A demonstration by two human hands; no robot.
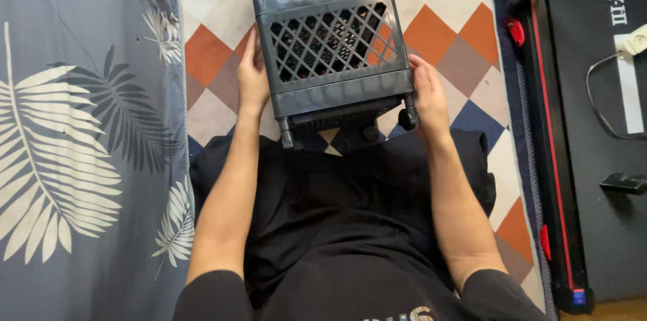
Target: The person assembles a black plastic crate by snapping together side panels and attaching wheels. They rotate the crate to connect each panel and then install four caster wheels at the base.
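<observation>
gripping a dark grey lattice-sided cart from both sides, your left hand lies flat on its left wall and your right hand clasps the right corner beside a caster; it lies over the checkered rug, forearms straight.

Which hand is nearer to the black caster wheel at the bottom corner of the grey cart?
Right. The right hand lies beside the caster wheel; the left hand holds the opposite side.

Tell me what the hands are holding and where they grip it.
Both hands hold a dark grey lattice-sided plastic cart lying on its side. The left hand presses its left side wall, the right hand its right side wall, near the wheeled end.
</observation>
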